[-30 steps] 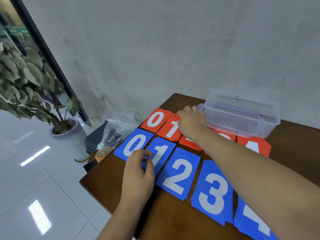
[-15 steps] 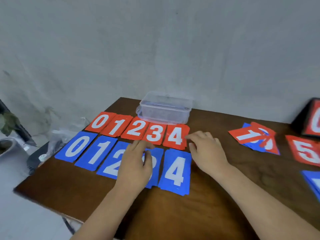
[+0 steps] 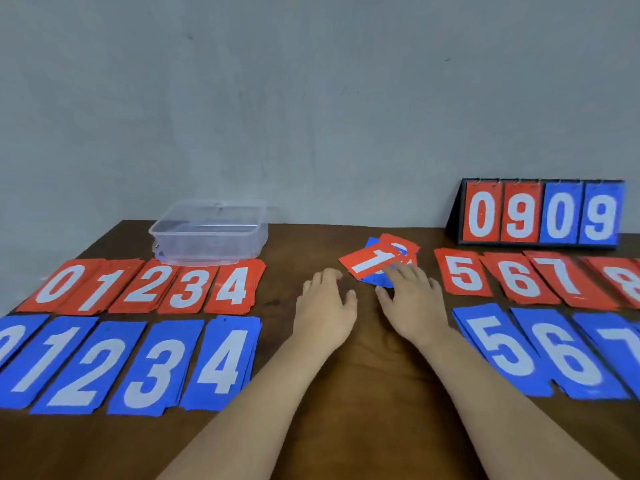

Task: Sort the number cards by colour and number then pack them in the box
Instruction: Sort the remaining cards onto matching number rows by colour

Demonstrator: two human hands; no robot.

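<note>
Red card stacks 0 to 4 (image 3: 145, 285) lie in a row at the left, with blue stacks 0 to 4 (image 3: 138, 365) in front of them. At the right lie red stacks from 5 up (image 3: 519, 278) and blue stacks from 5 up (image 3: 540, 351). A small mixed pile (image 3: 374, 261) with a red 1 on top sits in the middle. My right hand (image 3: 412, 299) rests with its fingertips on the pile's near edge. My left hand (image 3: 325, 306) lies flat on the table just left of the pile, holding nothing. The clear plastic box (image 3: 207, 233) stands behind the red 2 and 3.
A flip scoreboard (image 3: 540, 213) showing 0 9 0 9 stands at the back right against the wall. The brown table (image 3: 346, 393) runs across the whole view. The far-left and far-right stacks are cut off by the frame edges.
The view swung right from the table's left end. Both hands left the 0 to 4 stacks and moved right to the mixed pile in the middle.
</note>
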